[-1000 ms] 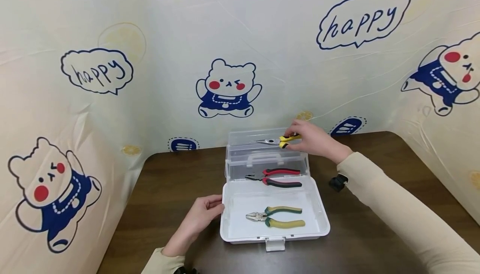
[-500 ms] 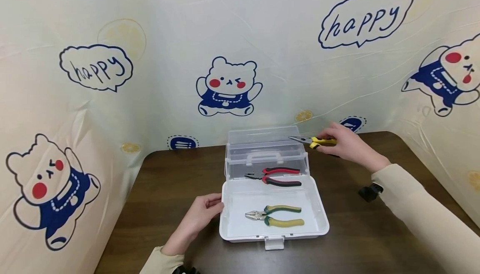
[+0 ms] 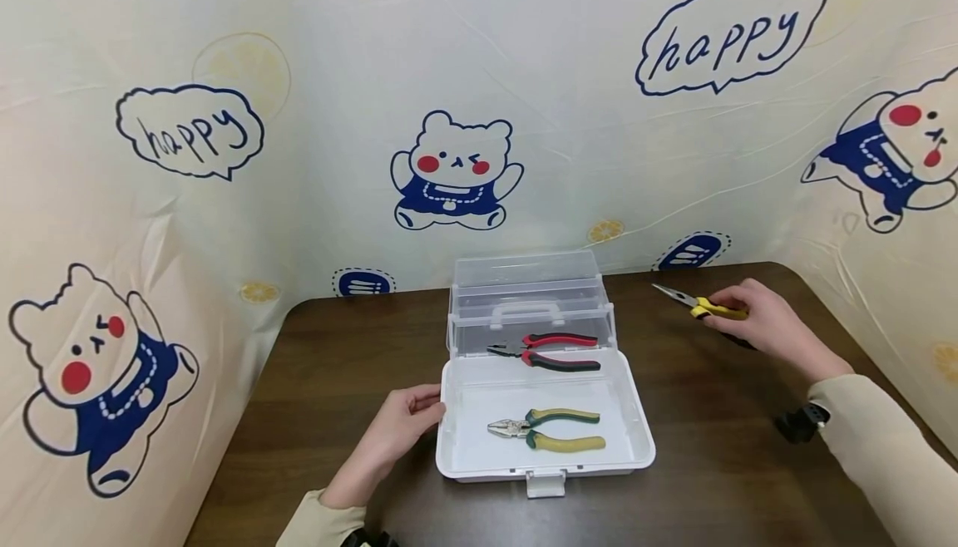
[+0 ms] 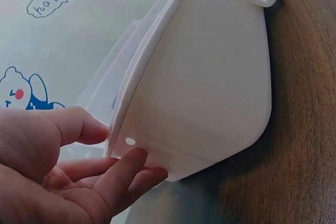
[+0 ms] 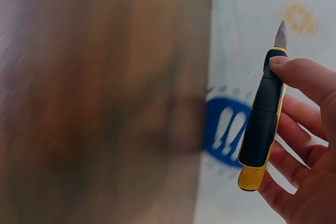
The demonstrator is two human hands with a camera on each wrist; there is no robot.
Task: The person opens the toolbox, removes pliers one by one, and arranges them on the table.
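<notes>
My right hand [image 3: 767, 322] grips yellow-and-black long-nose pliers [image 3: 718, 309], held above the table to the right of the toolbox. In the right wrist view the thumb lies on the black side of the handle and the metal tip points up. My left hand [image 3: 400, 426] holds the left side of the white toolbox [image 3: 448, 460]; the left wrist view has its thumb [image 4: 86, 128] at the rim and its fingers against the outer wall. Inside the toolbox lie green-and-yellow pliers [image 3: 565, 442]. Red-and-black pliers [image 3: 561, 362] lie behind them, near the lid.
The clear lid [image 3: 531, 268] with its handle stands raised at the back of the toolbox. A latch [image 3: 545, 485] sticks out at the front. The dark wooden table [image 3: 329, 364] ends at a printed cloth [image 3: 337, 156] behind and at both sides.
My right hand has carried the long-nose pliers from over the lid rightward and down, clear of the toolbox. My left hand stays at the toolbox's left side.
</notes>
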